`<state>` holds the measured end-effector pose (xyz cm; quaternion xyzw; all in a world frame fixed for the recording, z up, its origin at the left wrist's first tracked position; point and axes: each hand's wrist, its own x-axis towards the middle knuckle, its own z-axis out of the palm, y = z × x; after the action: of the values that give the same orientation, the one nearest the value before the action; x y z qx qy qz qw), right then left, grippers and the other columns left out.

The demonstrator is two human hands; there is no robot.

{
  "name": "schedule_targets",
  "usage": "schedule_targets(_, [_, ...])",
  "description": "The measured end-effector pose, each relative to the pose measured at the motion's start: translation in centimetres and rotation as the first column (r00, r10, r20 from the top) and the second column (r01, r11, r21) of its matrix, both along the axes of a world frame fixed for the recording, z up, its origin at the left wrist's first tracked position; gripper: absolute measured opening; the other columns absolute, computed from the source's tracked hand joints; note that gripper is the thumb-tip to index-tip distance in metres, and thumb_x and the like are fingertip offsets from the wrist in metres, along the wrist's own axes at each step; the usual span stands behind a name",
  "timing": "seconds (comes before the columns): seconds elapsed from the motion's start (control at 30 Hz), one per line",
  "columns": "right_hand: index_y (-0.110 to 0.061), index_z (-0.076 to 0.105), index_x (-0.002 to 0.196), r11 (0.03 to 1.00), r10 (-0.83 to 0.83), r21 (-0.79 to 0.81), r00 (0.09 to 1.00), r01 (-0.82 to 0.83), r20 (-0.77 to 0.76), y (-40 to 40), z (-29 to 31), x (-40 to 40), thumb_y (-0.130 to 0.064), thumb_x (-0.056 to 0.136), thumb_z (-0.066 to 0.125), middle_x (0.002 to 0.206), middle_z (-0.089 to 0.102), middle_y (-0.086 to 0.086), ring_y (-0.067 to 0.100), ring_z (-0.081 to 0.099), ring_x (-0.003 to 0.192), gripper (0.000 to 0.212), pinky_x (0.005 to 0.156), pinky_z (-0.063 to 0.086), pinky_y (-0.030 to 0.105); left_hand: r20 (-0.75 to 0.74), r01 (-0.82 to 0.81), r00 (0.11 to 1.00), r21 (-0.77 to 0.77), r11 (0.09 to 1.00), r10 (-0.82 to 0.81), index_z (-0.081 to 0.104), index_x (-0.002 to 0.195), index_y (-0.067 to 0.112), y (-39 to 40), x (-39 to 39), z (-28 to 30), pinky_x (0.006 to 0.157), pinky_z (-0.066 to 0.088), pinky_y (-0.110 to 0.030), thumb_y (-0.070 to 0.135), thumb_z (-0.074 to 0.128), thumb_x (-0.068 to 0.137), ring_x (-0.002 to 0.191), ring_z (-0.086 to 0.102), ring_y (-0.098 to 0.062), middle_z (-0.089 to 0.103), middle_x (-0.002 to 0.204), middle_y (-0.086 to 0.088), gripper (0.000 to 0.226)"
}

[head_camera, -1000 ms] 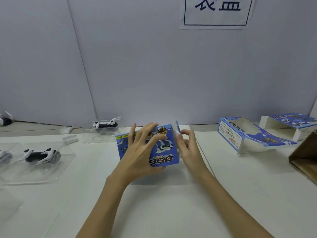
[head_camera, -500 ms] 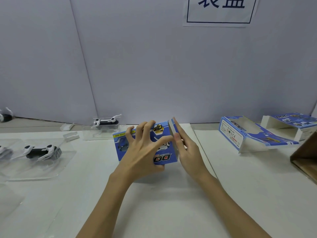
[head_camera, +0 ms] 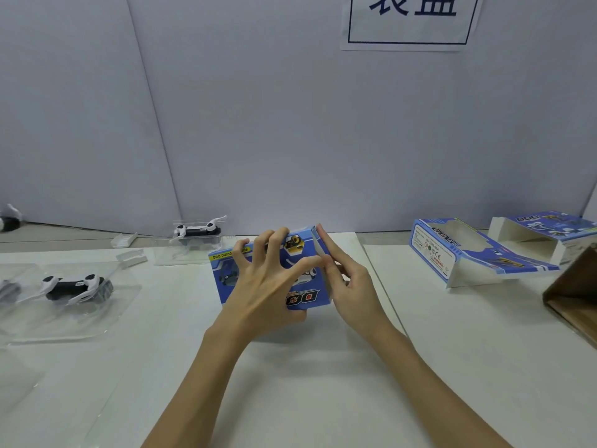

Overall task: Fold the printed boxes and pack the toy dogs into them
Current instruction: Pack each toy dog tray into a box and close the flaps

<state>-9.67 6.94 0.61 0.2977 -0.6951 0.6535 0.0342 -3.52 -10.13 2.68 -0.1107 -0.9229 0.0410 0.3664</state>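
A blue printed box point(head_camera: 303, 286) marked DOG stands on the white table in front of me. My left hand point(head_camera: 265, 286) grips it, fingers spread over its printed face and thumb at the right edge. My right hand point(head_camera: 345, 279) presses the box's right end flap point(head_camera: 318, 242) with straight fingers against the box's side. A black-and-white toy dog point(head_camera: 72, 286) lies on a clear plastic tray at the left. Another toy dog point(head_camera: 197, 229) sits in a clear tray behind the box, to the left.
Two more printed boxes, one windowed point(head_camera: 468, 250) and one behind it point(head_camera: 546, 234), lie open at the right. A brown cardboard carton point(head_camera: 575, 292) juts in at the right edge. Small white plastic pieces point(head_camera: 130, 255) lie at the left rear. A grey wall closes the back.
My right hand has turned from a loose pinch on the open flap to flat fingers pushing the flap closed against the box's end. The left hand kept its hold.
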Motion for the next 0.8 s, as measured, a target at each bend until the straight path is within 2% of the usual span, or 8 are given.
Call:
schedule_targets(0.17, [-0.045,0.042,0.154,0.999,-0.007,-0.035,1.000,0.007,0.011,0.0,0.1,-0.1,-0.037,0.107,0.043,0.134,0.058,0.011,0.025,0.067,0.120,0.048,0.086,0.064,0.048,-0.018,0.030,0.999,0.037,0.999,-0.030,0.043,0.136,0.045,0.6,-0.1,0.0,0.104,0.028,-0.062,0.053,0.092,0.054,0.139,0.032,-0.036,0.036,0.149,-0.016,0.095])
schedule_targets(0.23, [-0.042,0.042,0.154,0.999,0.007,-0.051,0.999,-0.005,0.046,0.0,0.3,-0.1,-0.044,0.103,0.041,0.137,0.057,0.010,0.023,0.069,0.119,0.052,0.087,0.064,0.047,-0.016,0.043,0.999,0.073,0.996,-0.042,0.044,0.134,0.043,1.1,-0.1,-0.1,0.106,0.027,-0.062,0.055,0.092,0.057,0.141,0.031,-0.035,0.038,0.151,-0.017,0.091])
schedule_targets(0.37, [-0.048,0.038,0.154,0.993,0.088,-0.087,0.991,-0.080,0.097,0.1,0.6,0.2,-0.048,0.104,0.033,0.143,0.053,0.005,0.016,0.067,0.120,0.050,0.080,0.063,0.030,-0.003,0.043,0.999,0.114,0.993,-0.043,0.046,0.130,0.043,1.5,0.0,-0.2,0.106,0.029,-0.064,0.056,0.089,0.060,0.143,0.030,-0.035,0.042,0.153,-0.019,0.083])
schedule_targets(0.5, [-0.048,0.029,0.157,0.983,0.171,-0.093,0.979,-0.161,0.113,0.3,1.0,0.4,-0.049,0.103,0.030,0.152,0.050,0.002,0.020,0.063,0.129,0.055,0.089,0.062,0.037,0.001,0.048,0.999,0.095,0.994,-0.048,0.046,0.135,0.046,1.3,-0.1,-0.2,0.106,0.030,-0.067,0.059,0.091,0.059,0.144,0.028,-0.035,0.037,0.157,-0.018,0.090])
schedule_targets(0.57, [-0.044,0.030,0.158,0.968,0.225,-0.147,0.964,-0.204,0.144,0.5,1.1,0.5,-0.048,0.102,0.031,0.152,0.053,0.000,0.019,0.062,0.131,0.056,0.093,0.061,0.040,0.003,0.048,0.999,0.061,0.997,-0.048,0.044,0.142,0.048,1.0,-0.2,-0.2,0.107,0.031,-0.067,0.062,0.089,0.062,0.146,0.028,-0.037,0.035,0.160,-0.020,0.093])
schedule_targets(0.67, [-0.036,0.039,0.156,0.938,0.272,-0.275,0.941,-0.211,0.204,1.1,1.6,0.3,-0.037,0.101,0.042,0.149,0.057,-0.003,0.016,0.060,0.133,0.055,0.091,0.062,0.038,-0.013,0.036,0.999,0.058,0.998,-0.035,0.046,0.149,0.051,0.4,-0.1,0.0,0.106,0.033,-0.063,0.066,0.081,0.070,0.145,0.036,-0.039,0.033,0.163,-0.020,0.088])
schedule_targets(0.73, [-0.033,0.044,0.155,0.952,0.226,-0.244,0.961,-0.183,0.162,1.2,1.9,0.4,-0.031,0.103,0.047,0.148,0.059,-0.004,0.020,0.058,0.135,0.052,0.094,0.061,0.043,-0.032,0.033,0.999,0.134,0.990,-0.029,0.046,0.148,0.052,0.2,0.1,0.3,0.105,0.033,-0.060,0.068,0.076,0.073,0.143,0.040,-0.038,0.035,0.162,-0.017,0.082])
schedule_targets(0.8, [-0.031,0.050,0.151,0.977,0.143,-0.173,0.987,-0.129,0.071,0.9,2.0,0.5,-0.029,0.105,0.049,0.140,0.064,-0.007,0.021,0.062,0.130,0.046,0.087,0.062,0.036,-0.039,0.041,0.999,0.200,0.979,-0.034,0.045,0.145,0.052,0.1,0.1,0.4,0.104,0.033,-0.058,0.069,0.074,0.072,0.142,0.041,-0.036,0.037,0.161,-0.016,0.080])
